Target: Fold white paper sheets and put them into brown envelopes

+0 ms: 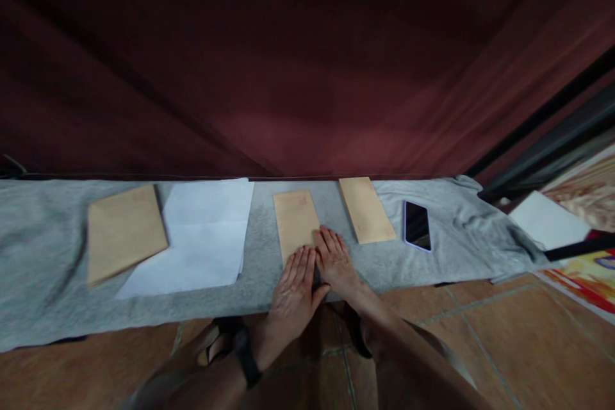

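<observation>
Head view: both hands lie flat, palms down, fingers straight and together, side by side on the near end of a narrow tan paper envelope point(295, 221). The left hand point(294, 287) and right hand point(335, 261) touch at the thumbs. The envelope rests on a grey cloth point(43, 256). Just left of the envelope lie white paper sheets point(202, 237); right of it, a second tan envelope point(366, 209), then a black phone point(416, 225).

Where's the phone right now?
In the head view the phone lies face up on the grey cloth, right of centre, just right of the far-right brown envelope and beyond the right hand.
</observation>
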`<state>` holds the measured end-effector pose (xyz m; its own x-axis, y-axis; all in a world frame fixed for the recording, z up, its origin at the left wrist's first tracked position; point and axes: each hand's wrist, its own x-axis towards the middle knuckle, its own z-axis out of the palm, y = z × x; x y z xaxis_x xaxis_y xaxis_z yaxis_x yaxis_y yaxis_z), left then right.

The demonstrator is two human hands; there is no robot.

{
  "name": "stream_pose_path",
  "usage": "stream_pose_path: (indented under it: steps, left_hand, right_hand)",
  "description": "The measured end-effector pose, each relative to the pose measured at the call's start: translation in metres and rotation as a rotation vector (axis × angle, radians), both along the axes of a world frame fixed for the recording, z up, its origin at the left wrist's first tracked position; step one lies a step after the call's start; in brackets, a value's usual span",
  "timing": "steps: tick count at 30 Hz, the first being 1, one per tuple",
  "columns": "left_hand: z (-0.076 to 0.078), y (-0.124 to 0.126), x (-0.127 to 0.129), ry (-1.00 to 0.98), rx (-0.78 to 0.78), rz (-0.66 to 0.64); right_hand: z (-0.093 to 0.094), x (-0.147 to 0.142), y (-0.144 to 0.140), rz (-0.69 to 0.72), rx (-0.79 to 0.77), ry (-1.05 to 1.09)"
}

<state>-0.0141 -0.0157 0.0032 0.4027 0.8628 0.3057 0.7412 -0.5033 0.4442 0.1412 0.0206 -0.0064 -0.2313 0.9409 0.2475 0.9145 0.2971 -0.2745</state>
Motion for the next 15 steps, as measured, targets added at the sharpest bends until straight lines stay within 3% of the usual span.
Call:
stream_pose_path:
  steps: [6, 11, 15]
  left_hand:
    - [-0.008, -0.012, -0.010, 0.136, 0.052, 0.007]
    - [-0.011, -0.011, -0.016, 0.095, 0.046, 0.142]
    - [-0.009, -0.006, -0.021, 0.036, -0.009, 0.239]
  right_hand:
    - [-0.002, 0.012, 0.003, -0.039, 0.012, -0.011]
    - [-0.005, 0.022, 0.005, -0.082, 0.054, -0.023]
    - [0.005, 0.021, 0.005, -0.063, 0.072, 0.004]
